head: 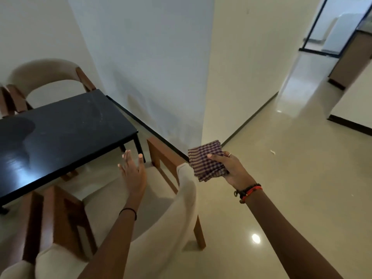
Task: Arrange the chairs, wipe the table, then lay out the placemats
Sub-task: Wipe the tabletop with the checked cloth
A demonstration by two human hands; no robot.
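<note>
The right hand (227, 168) is gripping one folded purple-checked cloth (207, 160) (thumb pressing on top), holding it in the air just right of the left hand (133, 170), which is hovering with fingers spread, holding nothing. One near chair (187, 194) is sitting under the left hand. One black counter (66, 125) is lying ahead-left of it, a second chair (42, 71) standing beyond.

a black worktop (66, 125), marked by faint pale smears, is carried by the glossy beige floor (281, 188), on which cream-backed chairs (187, 198) and a small white scrap (272, 152) are also seen.
</note>
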